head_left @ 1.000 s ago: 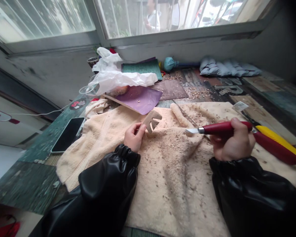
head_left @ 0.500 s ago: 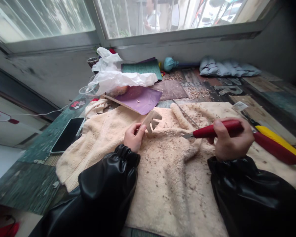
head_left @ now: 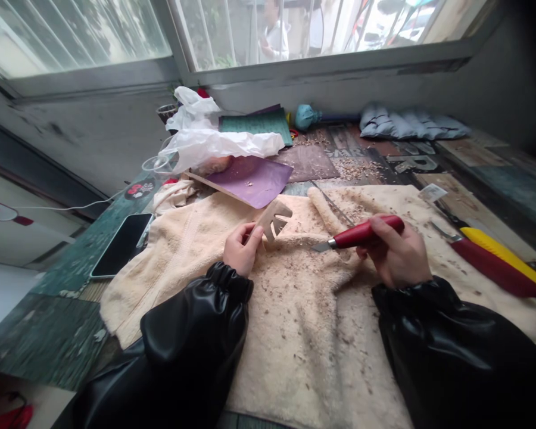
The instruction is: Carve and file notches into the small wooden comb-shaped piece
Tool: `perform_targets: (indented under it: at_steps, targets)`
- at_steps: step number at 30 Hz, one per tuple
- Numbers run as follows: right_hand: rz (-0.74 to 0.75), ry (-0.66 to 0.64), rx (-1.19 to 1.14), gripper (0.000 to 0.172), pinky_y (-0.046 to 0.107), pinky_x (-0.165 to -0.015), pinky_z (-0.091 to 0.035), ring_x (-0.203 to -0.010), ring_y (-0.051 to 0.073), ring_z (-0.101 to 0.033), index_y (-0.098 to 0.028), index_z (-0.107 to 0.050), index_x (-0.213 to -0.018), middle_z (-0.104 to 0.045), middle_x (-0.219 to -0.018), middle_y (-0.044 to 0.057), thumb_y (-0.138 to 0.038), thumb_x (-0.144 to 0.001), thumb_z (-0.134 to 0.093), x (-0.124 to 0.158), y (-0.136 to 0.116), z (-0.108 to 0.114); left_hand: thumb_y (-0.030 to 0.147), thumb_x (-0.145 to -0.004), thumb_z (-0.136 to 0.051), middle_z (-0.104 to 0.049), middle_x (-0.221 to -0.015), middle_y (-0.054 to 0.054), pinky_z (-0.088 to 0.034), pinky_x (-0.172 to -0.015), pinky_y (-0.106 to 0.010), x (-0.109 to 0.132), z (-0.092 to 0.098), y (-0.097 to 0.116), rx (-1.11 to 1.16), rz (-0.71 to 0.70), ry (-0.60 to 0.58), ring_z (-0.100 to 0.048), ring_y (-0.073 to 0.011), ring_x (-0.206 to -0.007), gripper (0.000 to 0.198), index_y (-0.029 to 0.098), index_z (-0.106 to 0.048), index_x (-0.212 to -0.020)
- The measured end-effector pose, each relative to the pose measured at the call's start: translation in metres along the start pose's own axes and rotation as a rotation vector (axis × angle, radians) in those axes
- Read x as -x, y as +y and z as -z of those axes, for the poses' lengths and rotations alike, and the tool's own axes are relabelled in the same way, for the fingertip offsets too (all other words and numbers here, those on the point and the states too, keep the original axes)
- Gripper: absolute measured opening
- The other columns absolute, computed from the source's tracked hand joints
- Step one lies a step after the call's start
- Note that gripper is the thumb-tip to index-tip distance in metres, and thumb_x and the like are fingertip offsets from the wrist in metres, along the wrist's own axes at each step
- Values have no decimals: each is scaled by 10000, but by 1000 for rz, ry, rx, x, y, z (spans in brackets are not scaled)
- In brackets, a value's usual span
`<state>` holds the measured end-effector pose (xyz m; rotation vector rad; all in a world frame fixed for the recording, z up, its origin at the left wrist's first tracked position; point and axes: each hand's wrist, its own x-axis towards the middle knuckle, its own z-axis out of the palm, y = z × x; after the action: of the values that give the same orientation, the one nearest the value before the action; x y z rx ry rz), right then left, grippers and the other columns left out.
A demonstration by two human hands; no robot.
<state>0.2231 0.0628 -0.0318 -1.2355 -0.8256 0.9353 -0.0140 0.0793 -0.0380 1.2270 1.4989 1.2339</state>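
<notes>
My left hand [head_left: 240, 247] is closed on a small flat wooden cutout [head_left: 274, 217] with notched fingers, held upright over a cream fleece cloth [head_left: 304, 322]. My right hand [head_left: 395, 253] grips a red-handled carving knife [head_left: 360, 234]. Its short blade points left toward the cutout and stops a short gap from it. Wood shavings are scattered over the cloth between my hands. Black glossy sleeves cover both forearms.
A phone [head_left: 122, 243] lies left of the cloth. Behind are a purple board [head_left: 252, 177], a white plastic bag [head_left: 214, 143], a green mat [head_left: 256, 123] and a grey cushion [head_left: 411, 126]. Red and yellow handled tools [head_left: 502, 262] lie at the right. The window shows people outside.
My right hand has carried the knife leftward, bringing the blade nearer the wooden cutout. My left hand and the cutout have stayed put.
</notes>
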Motion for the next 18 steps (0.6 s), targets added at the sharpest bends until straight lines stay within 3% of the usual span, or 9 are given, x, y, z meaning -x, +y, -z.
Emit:
perform_targets:
  at_steps: [5,9,18]
  targets:
    - [-26,14,51,298,221,-302,-400,-374,98,-498,-192,-547,-761,-535,-580,-54,-368,-591,-717,-1,-4,0,417,-654,-600,-566,-614,6,-377,-532,-212,1,0,3,14,2,8,-465,-90,-536,354,119,-627,-843]
    - [35,18,149,295,210,-320,-406,-383,86,-497,-184,-564,-755,-539,-589,-47,-354,-581,-730,-2,-5,2,411,-676,-585,-584,-667,-6,-384,-547,-208,1,0,3,-3,-8,-2,-470,-86,-555,351,116,-624,-861]
    - [-1,-86,115,274,261,-402,-448,-409,116,-535,-200,-532,-835,-568,-643,-24,-352,-650,-665,-4,-2,8,425,-679,-579,-592,-681,-11,-393,-569,-206,1,-1,1,-15,-13,-5,-484,-90,-577,378,106,-625,-876]
